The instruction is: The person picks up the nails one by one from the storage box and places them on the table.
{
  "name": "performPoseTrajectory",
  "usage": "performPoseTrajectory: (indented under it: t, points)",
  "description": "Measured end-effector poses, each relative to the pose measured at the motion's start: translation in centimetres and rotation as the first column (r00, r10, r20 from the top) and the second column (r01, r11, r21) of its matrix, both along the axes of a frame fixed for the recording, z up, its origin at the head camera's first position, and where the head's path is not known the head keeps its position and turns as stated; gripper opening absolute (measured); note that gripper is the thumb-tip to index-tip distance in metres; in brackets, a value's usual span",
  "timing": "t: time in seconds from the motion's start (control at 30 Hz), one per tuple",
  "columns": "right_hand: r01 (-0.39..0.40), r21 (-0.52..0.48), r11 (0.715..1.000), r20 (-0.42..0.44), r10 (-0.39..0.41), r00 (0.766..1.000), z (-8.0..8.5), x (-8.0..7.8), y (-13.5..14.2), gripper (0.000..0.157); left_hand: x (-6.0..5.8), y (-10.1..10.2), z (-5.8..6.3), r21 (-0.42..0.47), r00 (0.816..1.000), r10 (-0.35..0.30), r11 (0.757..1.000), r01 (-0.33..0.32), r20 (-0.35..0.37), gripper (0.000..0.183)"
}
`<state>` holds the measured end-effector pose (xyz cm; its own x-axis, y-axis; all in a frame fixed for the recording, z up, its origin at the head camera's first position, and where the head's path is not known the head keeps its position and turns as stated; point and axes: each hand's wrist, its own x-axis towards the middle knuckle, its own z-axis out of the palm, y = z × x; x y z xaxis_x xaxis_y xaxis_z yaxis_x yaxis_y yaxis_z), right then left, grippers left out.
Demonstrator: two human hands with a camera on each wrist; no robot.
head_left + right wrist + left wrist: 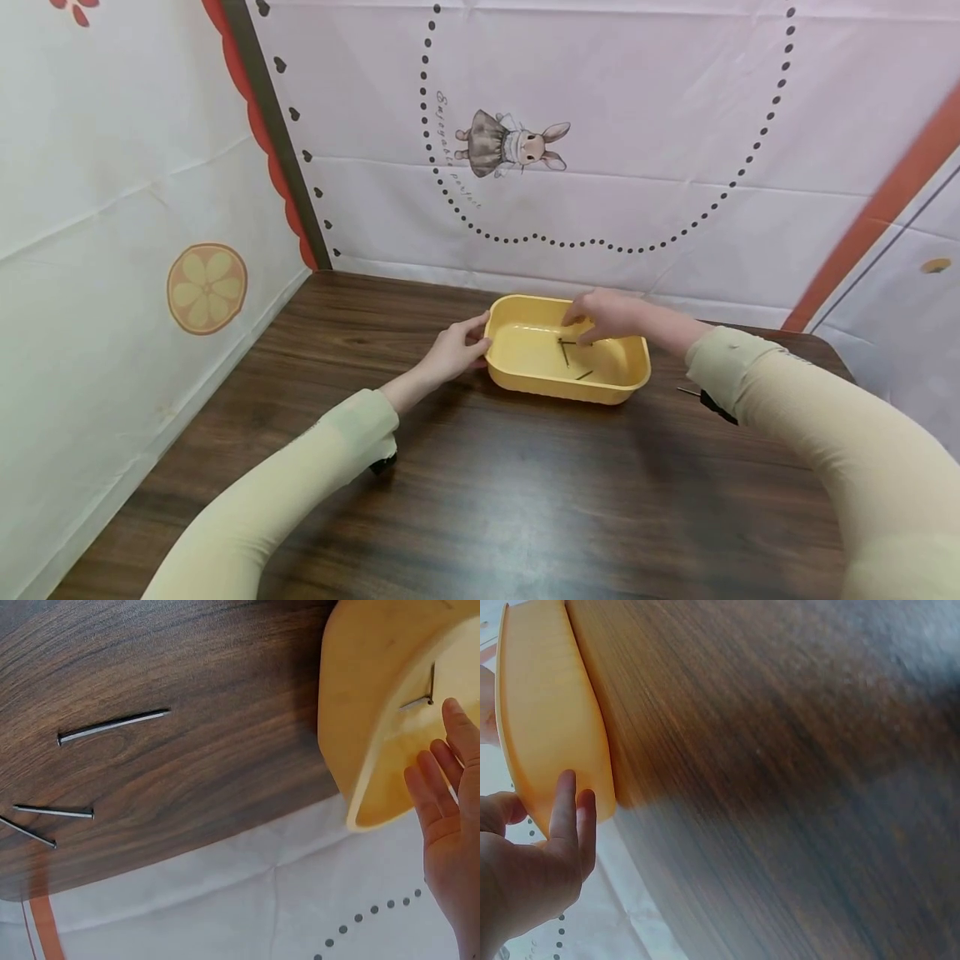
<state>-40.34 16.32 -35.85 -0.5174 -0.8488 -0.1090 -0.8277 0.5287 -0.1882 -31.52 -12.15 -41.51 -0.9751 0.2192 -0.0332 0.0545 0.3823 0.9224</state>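
A yellow plastic tub (532, 387) stands near the back edge of the table. My left hand (456, 348) holds its left end, thumb at the rim; in the left wrist view its fingers (567, 806) lie against the outer wall. Over the tub's right half my right hand (606, 315) reaches down inside, fingers spread and slightly bent. Several dark nails lie on the tub floor, one nail (585, 375) toward the front wall and another nail (565, 353) near my right fingertips. The right wrist view has the thumb beside a nail (433, 681), with nothing visible in the grasp.
Right of the tub, loose nails lie on the dark wooden table (450, 500): one long nail (112, 726) and two more near the table's edge, including this nail (54, 811). Printed cloth (637, 125) hangs close behind the table and on both sides.
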Motion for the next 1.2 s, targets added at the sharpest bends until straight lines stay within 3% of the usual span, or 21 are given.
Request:
performPoseTrajectory:
  t: [0.3, 0.57, 0.9, 1.2]
  points:
    - [0.029, 0.064, 0.998, -0.02, -0.027, 0.999, -1.2, 0.0, -0.4, 0.023, 0.0, 0.2, 0.0, -0.009, 1.0, -0.011, 1.0, 0.011, -0.011, 0.058]
    - [0.08, 0.018, 0.997, -0.067, -0.079, 0.995, -2.1, 0.1, -0.3, 0.008, -0.2, 0.2, 0.2, -0.01, 1.0, 0.007, 1.0, -0.007, -0.009, 0.058]
    - [0.15, 0.005, 0.989, -0.135, -0.148, 0.98, -2.9, -0.1, 0.3, 0.014, -0.1, 0.1, 0.3, -0.015, 1.0, 0.004, 1.0, -0.004, -0.006, 0.059]
    - [0.121, -0.049, 0.991, -0.188, -0.128, 0.974, -3.7, 0.3, 0.6, 0.018, -0.2, 0.0, -0.1, -0.017, 1.0, 0.003, 1.0, -0.003, 0.005, 0.058]
